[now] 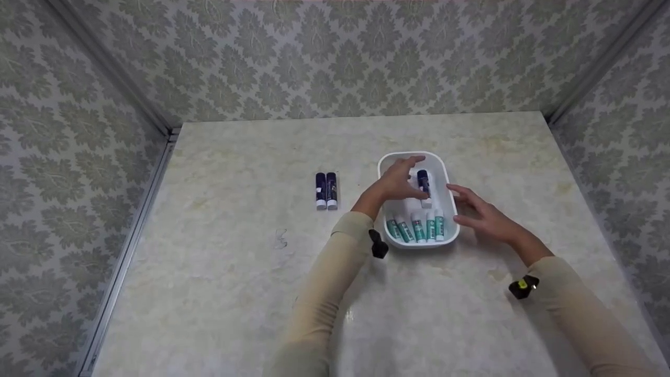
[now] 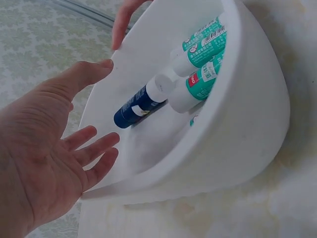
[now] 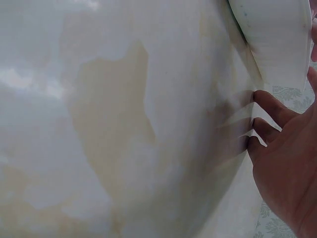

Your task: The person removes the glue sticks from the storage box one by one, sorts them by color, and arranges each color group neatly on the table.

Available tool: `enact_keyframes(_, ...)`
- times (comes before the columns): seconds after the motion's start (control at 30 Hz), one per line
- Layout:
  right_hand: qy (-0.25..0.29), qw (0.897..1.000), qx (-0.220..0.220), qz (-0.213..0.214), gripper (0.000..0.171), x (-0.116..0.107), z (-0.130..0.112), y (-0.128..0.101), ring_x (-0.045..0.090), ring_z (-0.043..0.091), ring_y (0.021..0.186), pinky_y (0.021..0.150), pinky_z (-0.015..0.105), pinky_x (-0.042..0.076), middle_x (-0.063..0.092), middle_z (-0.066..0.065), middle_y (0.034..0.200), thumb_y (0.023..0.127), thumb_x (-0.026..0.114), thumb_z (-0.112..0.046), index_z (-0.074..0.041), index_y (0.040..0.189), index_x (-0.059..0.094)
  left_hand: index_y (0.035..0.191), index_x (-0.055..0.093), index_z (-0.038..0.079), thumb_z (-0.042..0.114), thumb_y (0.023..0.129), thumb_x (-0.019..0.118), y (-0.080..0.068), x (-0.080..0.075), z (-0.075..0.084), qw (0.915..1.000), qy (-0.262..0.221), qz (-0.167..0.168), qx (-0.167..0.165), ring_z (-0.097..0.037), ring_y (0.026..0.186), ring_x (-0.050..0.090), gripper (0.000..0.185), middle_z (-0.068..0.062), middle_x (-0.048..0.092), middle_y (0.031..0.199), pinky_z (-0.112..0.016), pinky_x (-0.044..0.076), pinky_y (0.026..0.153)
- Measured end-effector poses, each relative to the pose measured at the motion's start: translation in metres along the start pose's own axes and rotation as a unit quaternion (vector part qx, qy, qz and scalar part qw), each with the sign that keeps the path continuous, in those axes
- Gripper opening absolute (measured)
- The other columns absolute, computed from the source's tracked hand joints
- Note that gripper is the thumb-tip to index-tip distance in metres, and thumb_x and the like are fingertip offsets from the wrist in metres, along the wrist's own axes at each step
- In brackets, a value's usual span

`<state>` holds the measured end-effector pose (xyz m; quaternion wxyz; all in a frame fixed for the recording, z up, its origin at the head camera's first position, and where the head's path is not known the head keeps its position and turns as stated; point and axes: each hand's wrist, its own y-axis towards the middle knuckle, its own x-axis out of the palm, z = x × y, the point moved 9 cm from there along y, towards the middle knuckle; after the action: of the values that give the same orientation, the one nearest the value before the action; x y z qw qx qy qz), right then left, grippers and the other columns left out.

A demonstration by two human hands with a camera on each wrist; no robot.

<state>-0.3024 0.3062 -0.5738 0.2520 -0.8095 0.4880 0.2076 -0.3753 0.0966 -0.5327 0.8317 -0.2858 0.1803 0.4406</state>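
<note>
A person in cream sleeves works at a pale marbled worktop (image 1: 235, 293) walled in by grey-green patterned panels (image 1: 335, 57). Just right of centre sits a white oval tub (image 1: 445, 180), and inside it, along the edge nearest the person, five green-and-white glue sticks (image 1: 417, 228) lie side by side. A dark blue glue stick with a white cap (image 1: 424, 186) lies in the tub's far half, towards twelve o'clock. The left hand (image 1: 400, 180) hovers over the tub with its fingers spread and relaxed, close to the blue stick; in the left wrist view that stick (image 2: 141, 105) lies free on the tub floor (no finger is closed round it). The right hand (image 1: 484, 214) is at three o'clock from the tub, flat and loose beside the outer wall, gripping nothing; whether it touches the wall cannot be told. Well apart, at nine o'clock from the tub, two more dark blue sticks (image 1: 326, 190) lie together on the worktop.
</note>
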Motion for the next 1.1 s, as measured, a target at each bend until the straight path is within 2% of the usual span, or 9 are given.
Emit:
enact_keyframes(0.13, -0.001, 1.0, -0.005, 0.0, 0.085, 0.001, -0.003, 0.001, 0.038, 0.053, 0.166, 0.135, 0.082, 0.018, 0.042, 0.028, 0.177, 0.112, 0.071, -0.034, -0.03, 0.181, 0.021, 0.177, 0.036, 0.036, 0.029, 0.096, 0.093, 0.003, 0.005, 0.001, 0.9994, 0.034, -0.003, 0.005, -0.022, 0.166, 0.046, 0.098, -0.003, 0.044, 0.18, -0.04, 0.042, 0.137)
enact_keyframes(0.2, 0.002, 1.0, -0.007, 0.0, 0.085, 0.002, -0.004, 0.002, 0.039, 0.052, 0.166, 0.135, 0.082, 0.018, 0.042, 0.028, 0.177, 0.112, 0.07, -0.033, -0.03, 0.181, 0.02, 0.175, 0.039, 0.035, 0.029, 0.094, 0.095, 0.012, 0.009, -0.002, 0.9987, 0.051, 0.003, 0.005, -0.02, 0.165, 0.047, 0.099, -0.001, 0.049, 0.177, -0.037, 0.041, 0.137)
enact_keyframes(0.37, 0.012, 1.0, -0.012, -0.003, 0.083, 0.002, -0.008, 0.003, 0.038, 0.052, 0.167, 0.134, 0.082, 0.019, 0.039, 0.026, 0.18, 0.114, 0.069, -0.033, -0.032, 0.181, 0.02, 0.175, 0.042, 0.025, 0.028, 0.092, 0.095, 0.02, 0.013, 0.002, 0.9964, 0.073, 0.018, 0.038, -0.023, 0.162, 0.051, 0.099, -0.006, 0.054, 0.173, -0.035, 0.04, 0.137)
enact_keyframes(0.43, 0.012, 1.0, -0.012, -0.004, 0.083, 0.003, -0.008, 0.003, 0.037, 0.052, 0.167, 0.134, 0.082, 0.02, 0.038, 0.026, 0.18, 0.114, 0.068, -0.033, -0.032, 0.181, 0.02, 0.176, 0.04, 0.021, 0.029, 0.095, 0.093, 0.018, 0.015, 0.004, 0.9951, 0.085, 0.022, 0.046, -0.026, 0.164, 0.049, 0.097, -0.009, 0.052, 0.174, -0.037, 0.038, 0.138)
enact_keyframes(0.53, 0.009, 1.0, -0.015, -0.003, 0.084, 0.004, -0.007, 0.004, 0.038, 0.053, 0.167, 0.134, 0.082, 0.02, 0.039, 0.027, 0.18, 0.114, 0.069, -0.032, -0.031, 0.182, 0.019, 0.175, 0.041, 0.024, 0.033, 0.094, 0.094, 0.02, 0.018, 0.0, 0.9944, 0.096, 0.033, 0.029, -0.025, 0.166, 0.047, 0.097, -0.005, 0.051, 0.176, -0.039, 0.038, 0.139)
enact_keyframes(0.7, 0.006, 1.0, -0.012, -0.001, 0.085, 0.005, -0.006, 0.004, 0.037, 0.053, 0.167, 0.133, 0.083, 0.02, 0.039, 0.027, 0.179, 0.113, 0.069, -0.033, -0.032, 0.181, 0.019, 0.174, 0.043, 0.032, 0.037, 0.092, 0.096, 0.021, 0.021, -0.007, 0.9952, 0.084, 0.049, -0.01, -0.022, 0.167, 0.043, 0.097, 0.003, 0.049, 0.178, -0.045, 0.035, 0.141)
enact_keyframes(0.83, 0.001, 1.0, -0.008, -0.001, 0.085, 0.005, -0.005, 0.004, 0.036, 0.053, 0.167, 0.133, 0.084, 0.02, 0.038, 0.027, 0.18, 0.113, 0.069, -0.035, -0.032, 0.181, 0.019, 0.174, 0.043, 0.034, 0.04, 0.091, 0.096, 0.02, 0.023, -0.007, 0.9931, 0.103, 0.053, -0.015, -0.021, 0.166, 0.041, 0.099, 0.005, 0.047, 0.179, -0.05, 0.035, 0.141)
enact_keyframes(1.1, 0.0, 1.0, -0.003, 0.001, 0.085, 0.006, -0.005, 0.004, 0.034, 0.053, 0.168, 0.133, 0.084, 0.019, 0.037, 0.027, 0.181, 0.113, 0.069, -0.038, -0.031, 0.181, 0.019, 0.17, 0.05, 0.039, 0.042, 0.09, 0.097, 0.02, 0.029, -0.009, 0.9922, 0.104, 0.069, -0.009, -0.021, 0.164, 0.04, 0.092, 0.009, 0.047, 0.178, -0.053, 0.034, 0.14)
